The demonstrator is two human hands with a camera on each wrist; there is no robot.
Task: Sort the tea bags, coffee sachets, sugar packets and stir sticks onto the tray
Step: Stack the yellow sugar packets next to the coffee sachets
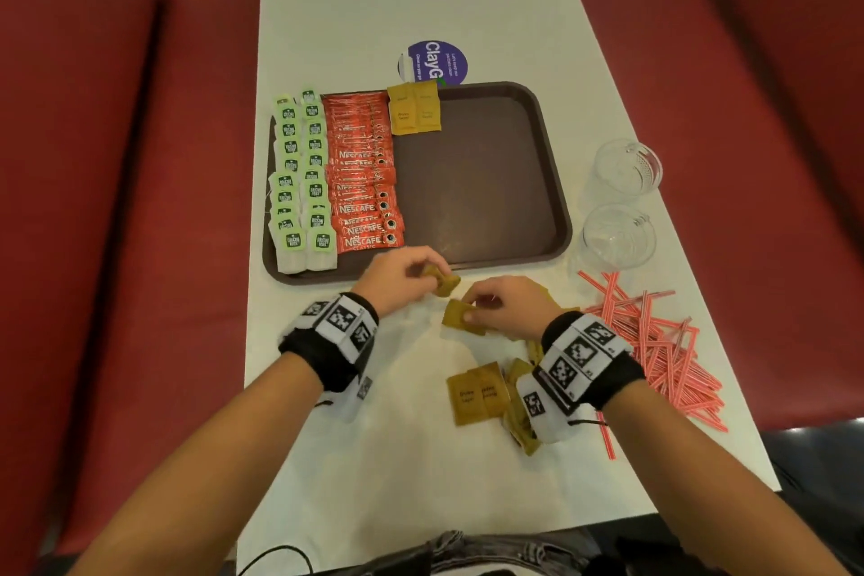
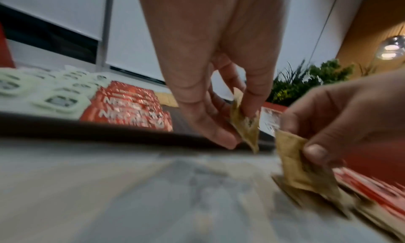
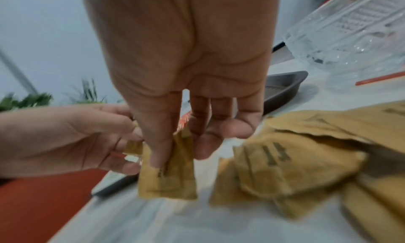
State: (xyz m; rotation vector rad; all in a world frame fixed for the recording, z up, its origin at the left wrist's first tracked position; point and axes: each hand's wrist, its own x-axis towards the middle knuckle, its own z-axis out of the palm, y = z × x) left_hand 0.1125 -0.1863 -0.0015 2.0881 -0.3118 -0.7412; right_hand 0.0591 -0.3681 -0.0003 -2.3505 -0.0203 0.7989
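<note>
A brown tray (image 1: 486,182) holds green tea bags (image 1: 301,182) on its left, red coffee sachets (image 1: 364,182) beside them and two brown sugar packets (image 1: 414,107) at its far edge. Just in front of the tray my left hand (image 1: 402,278) pinches a brown sugar packet (image 1: 446,284) (image 2: 245,125). My right hand (image 1: 505,306) pinches another sugar packet (image 1: 460,318) (image 3: 168,175) above the table. More sugar packets (image 1: 479,393) (image 3: 295,160) lie loose near my right wrist. Red-striped stir sticks (image 1: 664,351) lie in a heap on the right.
Two clear glass cups (image 1: 626,166) (image 1: 617,236) stand right of the tray. A round purple sticker (image 1: 435,61) lies on the white table (image 1: 402,458) behind the tray. Red bench seats (image 1: 117,201) flank the table. The tray's right half is bare.
</note>
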